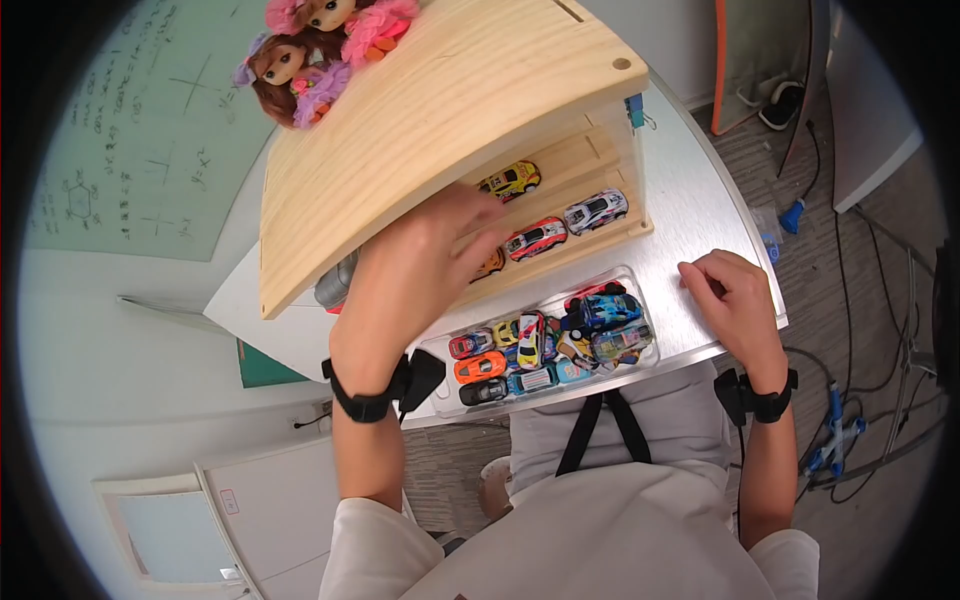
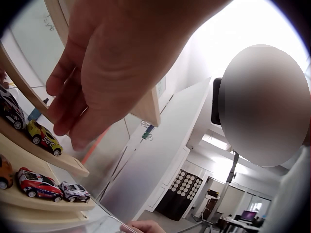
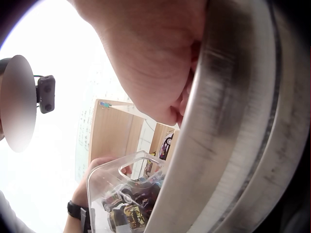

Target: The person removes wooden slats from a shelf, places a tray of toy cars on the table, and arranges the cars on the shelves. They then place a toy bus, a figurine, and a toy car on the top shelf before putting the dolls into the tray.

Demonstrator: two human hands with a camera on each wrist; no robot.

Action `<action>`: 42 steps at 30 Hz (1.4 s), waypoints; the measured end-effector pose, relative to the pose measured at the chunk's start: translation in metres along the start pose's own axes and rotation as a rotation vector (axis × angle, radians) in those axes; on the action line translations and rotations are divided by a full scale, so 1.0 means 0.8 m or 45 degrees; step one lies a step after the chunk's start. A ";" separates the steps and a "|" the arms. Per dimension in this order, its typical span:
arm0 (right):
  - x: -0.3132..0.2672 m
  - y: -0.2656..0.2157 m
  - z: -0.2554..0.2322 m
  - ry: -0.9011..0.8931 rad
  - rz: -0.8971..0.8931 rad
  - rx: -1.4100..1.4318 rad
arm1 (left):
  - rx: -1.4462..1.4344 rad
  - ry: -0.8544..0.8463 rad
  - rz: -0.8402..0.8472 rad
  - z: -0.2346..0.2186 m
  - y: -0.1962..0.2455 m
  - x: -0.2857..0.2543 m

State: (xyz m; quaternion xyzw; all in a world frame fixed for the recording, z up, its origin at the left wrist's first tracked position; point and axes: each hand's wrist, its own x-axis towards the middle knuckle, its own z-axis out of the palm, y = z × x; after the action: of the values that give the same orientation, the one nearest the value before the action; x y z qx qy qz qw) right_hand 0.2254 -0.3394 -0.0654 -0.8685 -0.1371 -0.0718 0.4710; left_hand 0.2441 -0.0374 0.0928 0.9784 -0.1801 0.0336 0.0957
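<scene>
Three small toy cars [image 1: 552, 223] are sitting in the pale wooden shelf box [image 1: 440, 110]; your left hand [image 1: 420, 275] is reaching in, fingers loose and holding nothing, so I think you are placing cars. Your right hand [image 1: 735, 300] is resting curled on the shiny metal table [image 1: 690, 215] beside that box.

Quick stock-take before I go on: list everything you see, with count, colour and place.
Curved pale wooden shelf unit: one, on the white table.
Toy cars on the shelves: four visible; yellow, red-and-white, silver, and an orange one partly hidden.
Clear plastic tray of mixed-colour toy cars: one, at the table's near edge.
Dolls in pink and purple dresses: two, on top of the shelf unit.
Left hand: reaching into the shelves.
Right hand: fingers curled, resting on the table.
</scene>
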 end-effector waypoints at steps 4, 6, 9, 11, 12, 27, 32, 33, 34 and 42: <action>0.000 -0.003 0.000 0.007 0.006 -0.002 | 0.017 -0.278 0.005 -0.005 0.002 -0.051; 0.000 -0.004 -0.001 -0.002 0.006 -0.005 | 0.053 -0.456 -0.030 0.004 -0.005 -0.079; 0.000 -0.003 0.000 -0.008 0.007 -0.008 | 0.275 -0.586 -0.115 0.026 -0.017 -0.117; 0.001 -0.003 0.002 -0.010 0.005 -0.008 | 0.305 -0.598 -0.114 0.034 -0.023 -0.136; 0.001 -0.004 0.002 -0.011 0.013 -0.012 | 0.334 -0.613 -0.109 0.037 -0.024 -0.141; 0.001 -0.002 0.005 -0.013 0.027 -0.035 | 0.336 -0.544 -0.052 0.058 -0.022 -0.152; 0.001 -0.001 0.004 -0.019 0.028 -0.019 | 0.405 -0.578 -0.101 0.057 -0.020 -0.152; 0.000 -0.001 0.005 -0.011 0.030 -0.019 | 0.391 -0.577 -0.097 0.057 -0.021 -0.152; 0.001 -0.001 0.005 -0.002 0.031 -0.019 | 0.378 -0.575 -0.092 0.057 -0.021 -0.152; 0.000 0.001 0.004 -0.008 0.011 -0.015 | 0.356 -0.557 -0.079 0.058 -0.018 -0.149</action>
State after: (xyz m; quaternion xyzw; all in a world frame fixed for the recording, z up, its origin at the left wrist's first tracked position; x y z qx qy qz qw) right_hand 0.2258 -0.3375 -0.0677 -0.8720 -0.1342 -0.0679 0.4658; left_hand 0.1397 0.0074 0.0327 0.9712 -0.1602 -0.1571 -0.0806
